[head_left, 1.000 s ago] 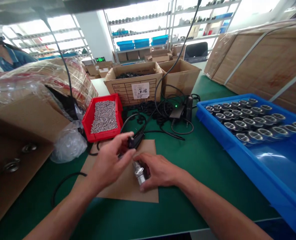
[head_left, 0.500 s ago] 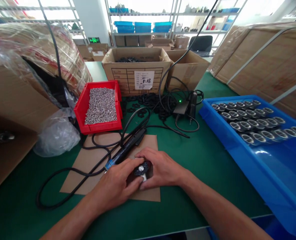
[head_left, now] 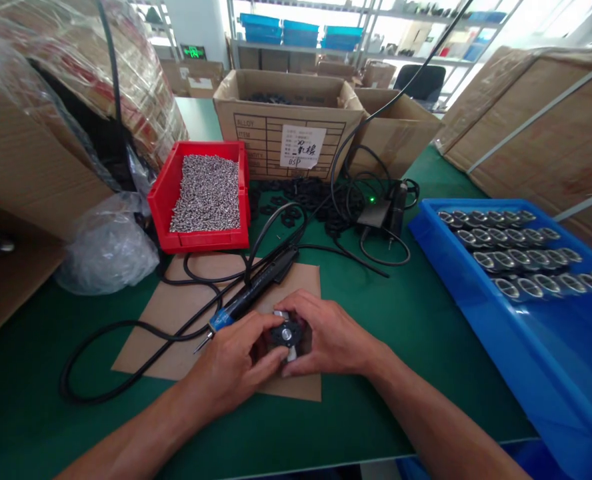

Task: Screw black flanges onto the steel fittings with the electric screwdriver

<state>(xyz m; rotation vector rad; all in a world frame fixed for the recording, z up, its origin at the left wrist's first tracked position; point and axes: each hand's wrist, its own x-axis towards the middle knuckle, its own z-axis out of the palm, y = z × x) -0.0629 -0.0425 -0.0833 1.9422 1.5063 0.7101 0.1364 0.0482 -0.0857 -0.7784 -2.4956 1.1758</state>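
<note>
Between my two hands is a small metal part with a black, lobed piece (head_left: 286,335) on top and a bright round centre. My left hand (head_left: 239,353) grips it from the left, thumb and forefinger against the black piece. From the right, my right hand (head_left: 331,337) is curled around the same part; its fingers hide much of the far side. Just beyond my left hand lies a black electric screwdriver (head_left: 256,288) with a blue band and a thin bit. Under my hands is a brown cardboard sheet (head_left: 176,357).
A red bin (head_left: 199,239) of small metal screws stands at the back left. Behind it is a cardboard box (head_left: 256,140), with loose black pieces (head_left: 316,197) before it. To the right, a blue tray (head_left: 456,293) holds rows of metal parts. Black cables (head_left: 126,325) loop leftward.
The camera view has tilted down and shifted slightly. Both hands stay on the metal part, and more of the black piece and the metal beyond it now shows between my fingers.
</note>
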